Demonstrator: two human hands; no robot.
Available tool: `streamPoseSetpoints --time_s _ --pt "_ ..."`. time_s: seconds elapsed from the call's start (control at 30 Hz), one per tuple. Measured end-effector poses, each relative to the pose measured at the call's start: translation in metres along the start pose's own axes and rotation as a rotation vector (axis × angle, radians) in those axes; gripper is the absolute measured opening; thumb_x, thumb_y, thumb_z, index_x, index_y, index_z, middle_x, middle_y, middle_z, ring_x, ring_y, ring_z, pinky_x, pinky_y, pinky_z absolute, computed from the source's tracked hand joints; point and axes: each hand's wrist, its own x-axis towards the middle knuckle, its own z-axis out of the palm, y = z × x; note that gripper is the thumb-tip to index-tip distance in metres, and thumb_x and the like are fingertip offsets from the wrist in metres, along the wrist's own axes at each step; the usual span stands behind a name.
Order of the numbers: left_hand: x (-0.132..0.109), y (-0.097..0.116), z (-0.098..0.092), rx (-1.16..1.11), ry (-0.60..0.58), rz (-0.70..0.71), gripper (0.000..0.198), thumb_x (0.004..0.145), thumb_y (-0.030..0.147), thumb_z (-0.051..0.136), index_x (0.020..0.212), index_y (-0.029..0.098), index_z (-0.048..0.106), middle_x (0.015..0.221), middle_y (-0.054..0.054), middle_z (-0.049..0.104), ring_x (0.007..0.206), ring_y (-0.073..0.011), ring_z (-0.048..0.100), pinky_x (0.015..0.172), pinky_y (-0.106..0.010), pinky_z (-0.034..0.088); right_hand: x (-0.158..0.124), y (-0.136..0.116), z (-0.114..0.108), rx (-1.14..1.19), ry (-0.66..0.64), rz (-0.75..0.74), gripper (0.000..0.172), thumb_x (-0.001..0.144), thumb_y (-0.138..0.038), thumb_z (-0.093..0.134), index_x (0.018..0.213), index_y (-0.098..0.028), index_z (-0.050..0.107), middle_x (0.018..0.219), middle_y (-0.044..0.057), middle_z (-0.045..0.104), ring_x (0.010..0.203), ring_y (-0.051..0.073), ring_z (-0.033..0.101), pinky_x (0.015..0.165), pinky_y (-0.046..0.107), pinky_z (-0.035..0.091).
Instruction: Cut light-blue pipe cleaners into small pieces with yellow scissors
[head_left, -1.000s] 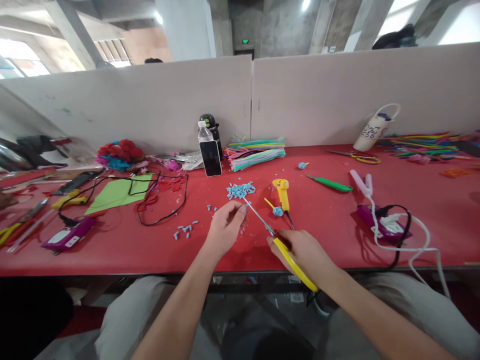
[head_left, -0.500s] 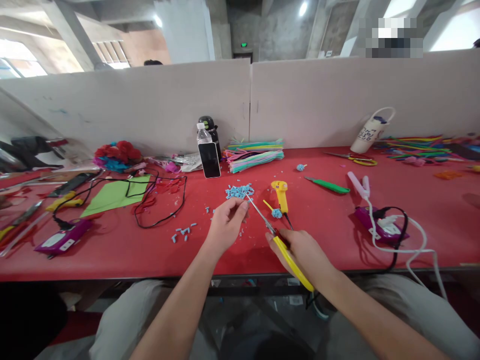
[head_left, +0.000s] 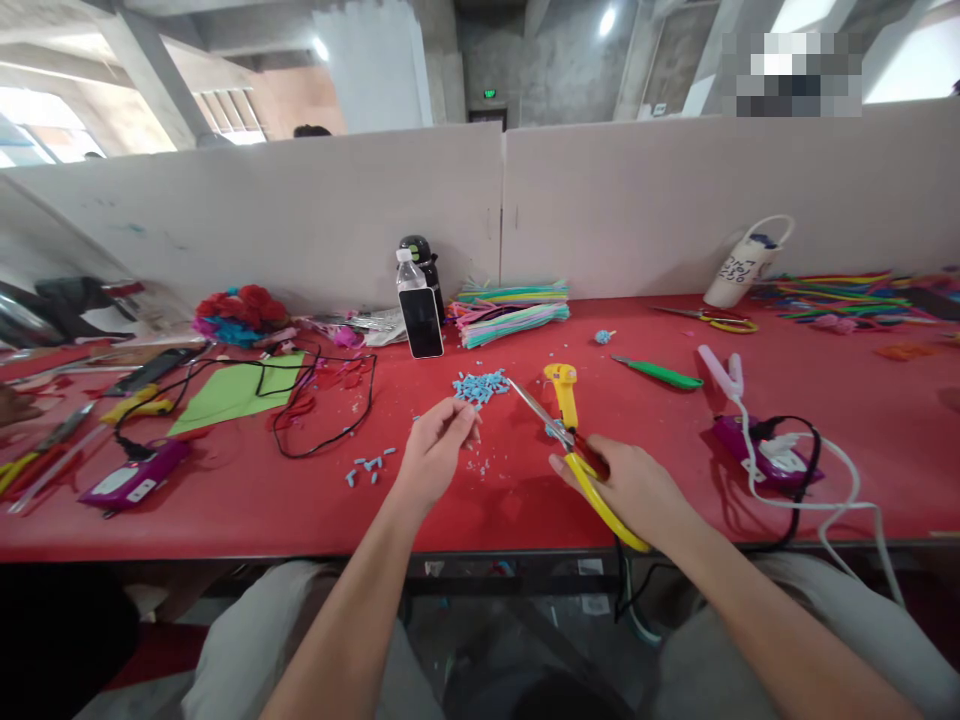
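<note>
My right hand (head_left: 634,485) grips a pair of scissors (head_left: 536,405) with yellow and red handles, the blades pointing up and left. My left hand (head_left: 439,445) is closed in a pinch near the middle of the table; whatever lies between the fingertips is too small to make out. Just beyond it is a pile of short light-blue pieces (head_left: 481,386), and several more blue pieces (head_left: 369,464) are scattered to its left. Behind the scissors lies a yellow glue gun (head_left: 562,388). A blue ball-shaped piece (head_left: 553,428) beside it is partly covered by the blades.
A phone (head_left: 421,323) leans on bottles before the partition. Bundled pipe cleaners (head_left: 514,312) lie at the back. To the right are a green-handled tool (head_left: 660,374), a pink tool (head_left: 721,374) and a purple power strip (head_left: 765,455); another purple strip (head_left: 135,475) and a black cable lie left.
My right hand has drawn the scissors right, away from my left hand, so their tips are apart from it now. My left hand has shifted slightly left.
</note>
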Motion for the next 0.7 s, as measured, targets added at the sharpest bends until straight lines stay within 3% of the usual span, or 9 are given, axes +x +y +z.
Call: streamPoseSetpoints --time_s 0.3,0.7 --pt "-0.002 -0.001 -0.007 0.067 0.023 0.031 0.031 0.096 0.037 0.048 0.072 0.017 0.053 0.064 0.002 0.049 0.057 -0.0104 0.046 0.057 -0.022 0.037 -0.006 -0.004 -0.003 0.167 -0.043 -0.124 0.034 0.083 -0.048 0.060 0.067 -0.023 0.044 0.058 -0.005 0.049 0.052 0.013 0.040 0.051 0.023 0.030" --pt "-0.003 -0.001 -0.020 0.154 -0.096 0.081 0.035 0.094 0.041 0.052 0.070 0.016 0.053 0.062 0.002 0.044 0.057 -0.0109 0.041 0.055 -0.024 0.031 -0.009 -0.007 -0.007 -0.010 -0.023 -0.156 0.038 0.081 -0.055 0.060 0.065 -0.023 0.048 0.054 -0.004 0.048 0.049 0.013 0.036 0.050 0.023 0.025"
